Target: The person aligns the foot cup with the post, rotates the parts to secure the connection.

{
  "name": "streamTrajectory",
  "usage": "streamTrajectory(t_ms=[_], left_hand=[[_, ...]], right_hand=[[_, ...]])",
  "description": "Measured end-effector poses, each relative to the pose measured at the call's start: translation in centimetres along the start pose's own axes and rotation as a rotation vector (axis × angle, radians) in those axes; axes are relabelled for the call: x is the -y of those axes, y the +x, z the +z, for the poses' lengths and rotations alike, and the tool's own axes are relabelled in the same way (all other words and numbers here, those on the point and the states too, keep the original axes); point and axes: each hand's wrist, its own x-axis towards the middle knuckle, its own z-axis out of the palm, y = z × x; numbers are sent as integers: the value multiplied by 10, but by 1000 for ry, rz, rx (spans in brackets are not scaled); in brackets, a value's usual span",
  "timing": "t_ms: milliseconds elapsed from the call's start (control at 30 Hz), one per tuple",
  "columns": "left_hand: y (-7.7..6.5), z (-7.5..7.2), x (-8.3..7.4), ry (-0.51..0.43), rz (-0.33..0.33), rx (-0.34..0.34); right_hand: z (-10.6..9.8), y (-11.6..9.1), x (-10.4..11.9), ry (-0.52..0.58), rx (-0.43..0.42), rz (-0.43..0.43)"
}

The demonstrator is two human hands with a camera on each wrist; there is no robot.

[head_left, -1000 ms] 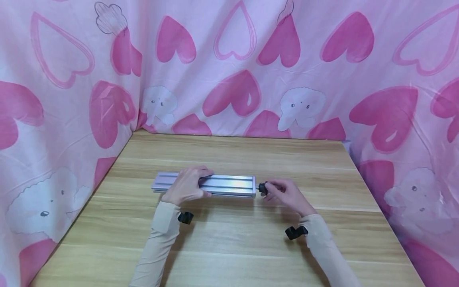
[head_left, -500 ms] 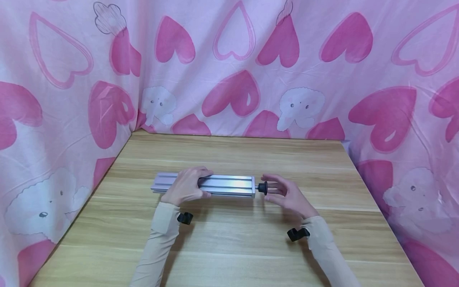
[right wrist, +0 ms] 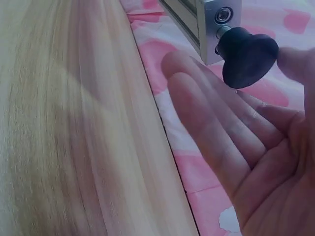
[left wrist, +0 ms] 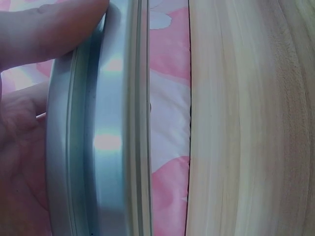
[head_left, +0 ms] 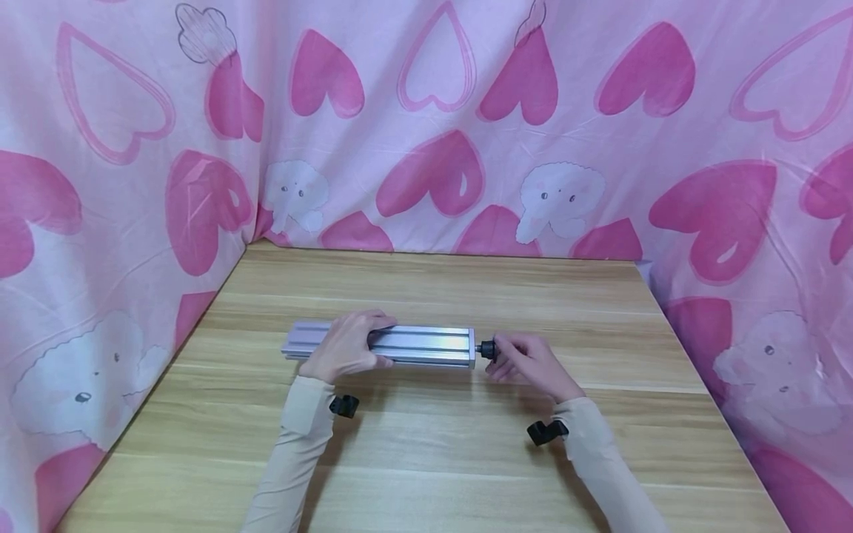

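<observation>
My left hand [head_left: 345,346] grips a silver aluminium profile [head_left: 423,346] across its left half, thumb on the near side. In the left wrist view, a long groove runs down the profile [left wrist: 110,147] beside the fingers. At its right end, a black flared knob [head_left: 488,349] stands out on a short metal stem. My right hand [head_left: 529,363] pinches this knob from the right. In the right wrist view, the thumb touches the rim of the knob [right wrist: 251,59], while other fingers [right wrist: 211,128] reach past it, fairly straight. A socket-head bolt [right wrist: 224,14] shows in the profile's end plate.
The wood-grain table [head_left: 426,459] lies under both hands. Pink curtains [head_left: 426,148] with hearts hang along its back and sides. A black mount [head_left: 344,406] sits at the left wrist, and another black mount [head_left: 546,432] at the right.
Half a second ago my right hand's fingers were spread around the knob; now they have closed in on it again. The left hand and the profile have stayed in place.
</observation>
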Motion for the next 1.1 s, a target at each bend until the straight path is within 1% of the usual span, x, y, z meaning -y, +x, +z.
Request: streamTrajectory(t_ms=[100, 167, 300, 467, 500, 567, 667, 800, 900, 1000, 1100], left_hand=[[0, 0, 0, -1, 0, 3], [0, 0, 0, -2, 1, 6], [0, -2, 0, -2, 2, 7], [0, -2, -1, 10, 0, 4], [1, -2, 0, 13, -1, 5], [0, -1, -1, 16, -2, 6], [0, 0, 0, 11, -7, 7], [0, 0, -1, 0, -12, 8], [-1, -1, -1, -4, -14, 11], [-1, -1, -1, -4, -12, 12], [-1, -2, 0, 1, -8, 13]], right_hand=[[-1, 0, 0, -3, 22, 16], [-1, -2, 0, -44, 11, 3], [-3, -7, -2, -114, -32, -72], [-3, -8, -1, -96, -43, -181], [-3, -7, -1, -97, -47, -188], [-3, -6, -1, -112, -59, -181], [-2, -5, -1, -104, -58, -127], [-1, -1, 0, -49, -20, -81], [-1, 0, 1, -33, 4, -81], [-2, -2, 2, -114, -17, -78], [-4, -7, 3, -164, -38, -89]])
